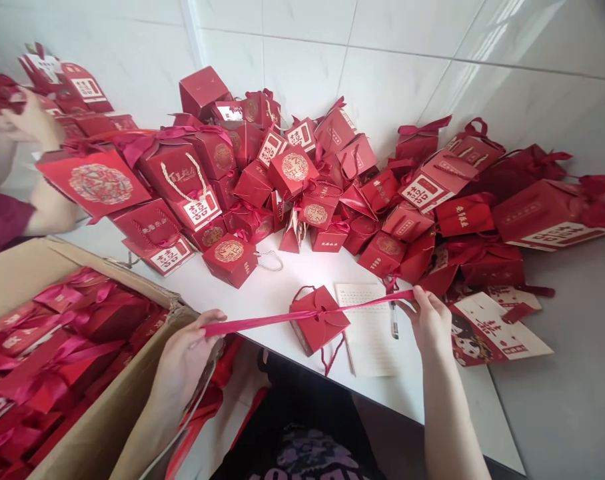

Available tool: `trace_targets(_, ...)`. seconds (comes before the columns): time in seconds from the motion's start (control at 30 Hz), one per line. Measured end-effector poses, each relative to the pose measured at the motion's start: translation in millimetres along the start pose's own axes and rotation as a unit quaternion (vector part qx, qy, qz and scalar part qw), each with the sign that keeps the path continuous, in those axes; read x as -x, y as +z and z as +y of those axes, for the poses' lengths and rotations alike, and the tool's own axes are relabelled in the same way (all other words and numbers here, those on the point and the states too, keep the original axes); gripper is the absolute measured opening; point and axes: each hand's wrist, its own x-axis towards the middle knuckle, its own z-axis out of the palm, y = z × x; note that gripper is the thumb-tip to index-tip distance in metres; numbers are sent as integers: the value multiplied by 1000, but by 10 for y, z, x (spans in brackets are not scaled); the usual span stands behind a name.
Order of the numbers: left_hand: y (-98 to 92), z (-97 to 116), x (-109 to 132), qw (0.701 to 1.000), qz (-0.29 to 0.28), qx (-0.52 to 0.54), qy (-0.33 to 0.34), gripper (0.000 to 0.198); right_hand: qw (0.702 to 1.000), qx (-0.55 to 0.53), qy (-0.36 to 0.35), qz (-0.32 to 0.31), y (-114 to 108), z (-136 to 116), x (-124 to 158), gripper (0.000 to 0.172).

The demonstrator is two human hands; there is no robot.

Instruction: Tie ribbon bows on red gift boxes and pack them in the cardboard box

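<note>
Magenta ribbon (262, 321) stretches taut across a red box (320, 335).

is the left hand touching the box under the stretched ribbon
Apart: the head view shows a gap between the left hand and the box, spanned by the ribbon.

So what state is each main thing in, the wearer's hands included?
Box: flaps folded shut
Ribbon: taut over the box
Left hand: closed on the ribbon
Right hand: closed on its other end
Other boxes: heaped
Carton: open, filled
Notebook: flat, written on
Pen: lying down, cap unclear
</note>
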Motion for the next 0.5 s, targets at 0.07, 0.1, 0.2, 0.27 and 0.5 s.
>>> trace_targets(0.07,176,173,11,995,-90,39,24,15,998,-30,-5,-53,128,-166,116,38)
trace_targets(0.1,299,250,6,988,-142,43,35,14,996,-38,-13,-81,228,-251,185,36)
trace_targets(0.2,721,437,-55,953,-296,20,66,18,984,-47,-70,-156,577,-504,396,29)
trace_targets(0.27,987,521,-110,921,-379,-5,86,23,973,-37,-113,-197,798,-658,516,26)
trace_targets(0.5,1481,606,-128,863,-484,-72,124,21,944,44,-186,-270,1246,-964,734,29)
